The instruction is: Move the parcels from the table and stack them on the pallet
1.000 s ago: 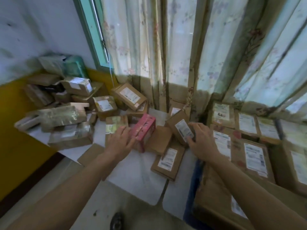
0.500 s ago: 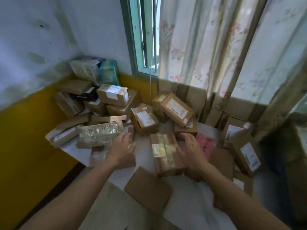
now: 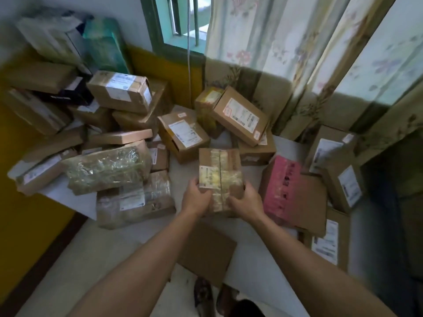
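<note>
Cardboard parcel gripped at its near end by both hands, over the middle of the table.

Brown corrugated board, criss-crossed with yellowed tape, makes up the taped parcel [image 3: 219,177]; its near corners are clasped by the left hand [image 3: 197,197] and the right hand [image 3: 246,202], thumbs laid on top and fingers curled underneath. The parcel is seen near the centre of the white table [image 3: 251,266], with the pink box [image 3: 282,186] just to its right and the bubble-wrapped parcel [image 3: 107,167] to its left. A stiff, fairly light box is judged likely from its small size, and glossy tape may prove slippery, so bare board at the side edges is the better hold. The pallet is not in view.
</note>
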The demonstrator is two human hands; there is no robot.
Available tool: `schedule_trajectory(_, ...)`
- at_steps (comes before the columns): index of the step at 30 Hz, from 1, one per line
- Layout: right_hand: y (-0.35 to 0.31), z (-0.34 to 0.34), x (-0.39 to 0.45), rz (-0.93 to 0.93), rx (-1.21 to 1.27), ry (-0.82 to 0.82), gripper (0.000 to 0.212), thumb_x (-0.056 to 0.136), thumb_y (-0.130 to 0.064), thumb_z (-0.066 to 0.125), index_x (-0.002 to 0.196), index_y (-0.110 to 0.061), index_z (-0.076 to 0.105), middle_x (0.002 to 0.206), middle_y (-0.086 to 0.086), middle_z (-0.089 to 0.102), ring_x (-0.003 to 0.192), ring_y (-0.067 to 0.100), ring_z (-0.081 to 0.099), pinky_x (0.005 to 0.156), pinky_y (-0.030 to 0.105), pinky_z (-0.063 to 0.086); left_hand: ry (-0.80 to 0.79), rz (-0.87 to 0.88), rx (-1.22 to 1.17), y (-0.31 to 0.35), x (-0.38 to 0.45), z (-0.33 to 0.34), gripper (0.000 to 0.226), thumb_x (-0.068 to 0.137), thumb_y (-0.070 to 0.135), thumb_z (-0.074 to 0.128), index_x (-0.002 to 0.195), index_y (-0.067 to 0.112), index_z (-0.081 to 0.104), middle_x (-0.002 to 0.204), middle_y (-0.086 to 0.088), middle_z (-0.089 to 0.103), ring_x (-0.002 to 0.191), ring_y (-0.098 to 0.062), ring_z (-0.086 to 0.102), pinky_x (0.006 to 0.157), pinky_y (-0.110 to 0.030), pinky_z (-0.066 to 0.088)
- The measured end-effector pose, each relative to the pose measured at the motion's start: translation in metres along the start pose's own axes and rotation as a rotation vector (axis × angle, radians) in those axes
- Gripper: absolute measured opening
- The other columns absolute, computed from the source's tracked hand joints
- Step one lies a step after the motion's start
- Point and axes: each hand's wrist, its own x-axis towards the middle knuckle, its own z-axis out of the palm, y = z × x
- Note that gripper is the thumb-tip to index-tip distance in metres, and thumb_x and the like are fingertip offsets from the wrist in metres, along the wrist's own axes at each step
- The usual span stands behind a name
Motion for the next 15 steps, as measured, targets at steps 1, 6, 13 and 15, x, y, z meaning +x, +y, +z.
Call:
schedule_trajectory(1,-0.006,-0.002,-0.007,-0.026,0.04,0.04,0.054,0.082,-0.015,0.074,0.133,-0.024,0.057,0.118,-0.006,0.067,0.108,0.013,0.065,0.087,0.024,0.054,0.023,0.043,-0.049,0.003,-0.008,-0.005,0.062,0.094,0.009,0.065,0.15,0.016,0.041,0.134,-0.001,0.058,0.116,-0.018,0.059,0.099,-0.039,0.052)
schedule_trajectory(6,-0.037,-0.032,-0.057,-0.184,0.261,0.234,0.064,0.089,-0.011,0.072,0.148,-0.023,0.049,0.135,-0.007,0.059,0.12,0.007,0.06,0.099,0.03,0.056,0.079,0.333,-0.224,0.025,-0.059,-0.028,0.069,0.093,0.004,0.068,0.153,0.025,0.041,0.139,0.002,0.056,0.124,-0.01,0.055,0.077,-0.019,0.057)
schedule_trajectory(13,-0.027,-0.121,-0.127,-0.276,0.35,0.574,0.056,0.093,-0.003,0.067,0.139,-0.032,0.054,0.13,-0.012,0.059,0.113,-0.01,0.057,0.086,0.016,0.057,-0.086,0.568,-0.316,0.086,-0.126,0.022,0.063,0.093,0.001,0.069,0.148,0.023,0.047,0.141,0.0,0.059,0.126,-0.014,0.059,0.083,-0.016,0.057)
schedule_trajectory(15,-0.012,-0.15,-0.15,-0.278,0.359,0.644,0.057,0.093,-0.005,0.067,0.143,-0.029,0.053,0.133,-0.011,0.059,0.118,-0.004,0.057,0.09,0.023,0.058,-0.169,0.627,-0.313,0.1,-0.147,0.047,0.061,0.094,0.001,0.067,0.145,0.028,0.049,0.138,0.003,0.062,0.126,-0.012,0.059,0.084,-0.013,0.055)
